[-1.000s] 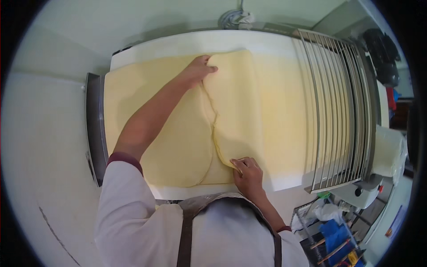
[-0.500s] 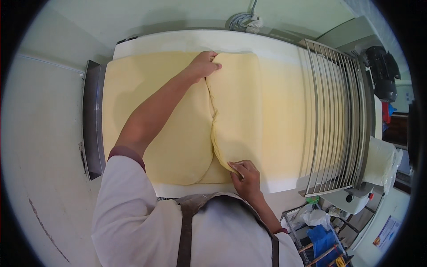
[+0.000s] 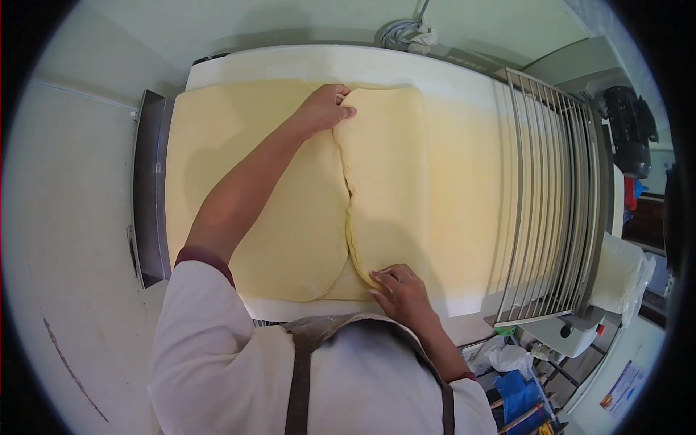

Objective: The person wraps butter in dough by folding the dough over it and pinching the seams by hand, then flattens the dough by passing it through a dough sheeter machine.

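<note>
Pale yellow dough sheet (image 3: 246, 167) spread flat across a white belt (image 3: 290, 61), covering most of it. Its right portion forms a folded flap (image 3: 388, 181) lying over the sheet, its curved edge running from the far side to the near side at mid-width. Left hand (image 3: 322, 109), arm stretched across the dough, grips the flap's far corner, fingers (image 3: 342, 101) closed on the edge. Right hand (image 3: 399, 290) rests at the flap's near end, fingers (image 3: 384, 274) curled and pinching the dough edge close to the belt's near rim. A metal guard (image 3: 551, 196) of parallel bars lies over the belt to the right of the flap, the dough passing beneath it. A steel side plate (image 3: 148, 196) borders the belt on the left.
</note>
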A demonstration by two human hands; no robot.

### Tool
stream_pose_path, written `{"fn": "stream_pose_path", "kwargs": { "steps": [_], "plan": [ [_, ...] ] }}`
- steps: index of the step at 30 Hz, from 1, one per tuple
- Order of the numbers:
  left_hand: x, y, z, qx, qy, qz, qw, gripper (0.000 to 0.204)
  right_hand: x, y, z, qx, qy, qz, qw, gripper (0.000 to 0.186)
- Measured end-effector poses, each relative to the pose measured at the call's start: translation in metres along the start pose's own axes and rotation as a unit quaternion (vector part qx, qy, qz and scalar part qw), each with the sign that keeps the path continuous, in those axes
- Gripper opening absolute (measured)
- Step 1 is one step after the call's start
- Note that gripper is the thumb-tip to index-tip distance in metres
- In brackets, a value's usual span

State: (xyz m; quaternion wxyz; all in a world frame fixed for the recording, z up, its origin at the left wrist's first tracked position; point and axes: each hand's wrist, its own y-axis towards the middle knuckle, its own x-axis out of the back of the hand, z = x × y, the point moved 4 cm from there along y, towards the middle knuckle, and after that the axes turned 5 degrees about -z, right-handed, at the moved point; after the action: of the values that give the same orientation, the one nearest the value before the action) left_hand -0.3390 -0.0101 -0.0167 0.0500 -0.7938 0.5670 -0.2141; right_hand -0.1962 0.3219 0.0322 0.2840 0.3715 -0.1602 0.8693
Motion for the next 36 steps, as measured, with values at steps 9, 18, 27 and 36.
{"fn": "stream_pose_path", "kwargs": {
  "steps": [9, 18, 27, 36],
  "plan": [
    [-0.003, 0.003, 0.000, -0.021, -0.006, -0.007, 1.000, 0.031, -0.013, 0.129, -0.013, 0.049, -0.276, -0.032, 0.959, 0.068],
    [0.002, 0.023, 0.008, -0.039, 0.045, 0.013, 0.998, 0.027, -0.024, 0.131, -0.001, 0.107, -0.277, 0.010, 0.955, 0.073],
    [0.001, 0.019, -0.006, -0.119, 0.139, -0.052, 0.982, 0.028, -0.032, 0.119, 0.008, 0.112, -0.266, 0.035, 0.957, 0.075],
    [0.003, -0.046, 0.006, -0.201, 0.169, -0.220, 0.940, 0.047, -0.022, 0.157, 0.002, 0.084, -0.254, -0.002, 0.964, 0.075]
  ]
}}
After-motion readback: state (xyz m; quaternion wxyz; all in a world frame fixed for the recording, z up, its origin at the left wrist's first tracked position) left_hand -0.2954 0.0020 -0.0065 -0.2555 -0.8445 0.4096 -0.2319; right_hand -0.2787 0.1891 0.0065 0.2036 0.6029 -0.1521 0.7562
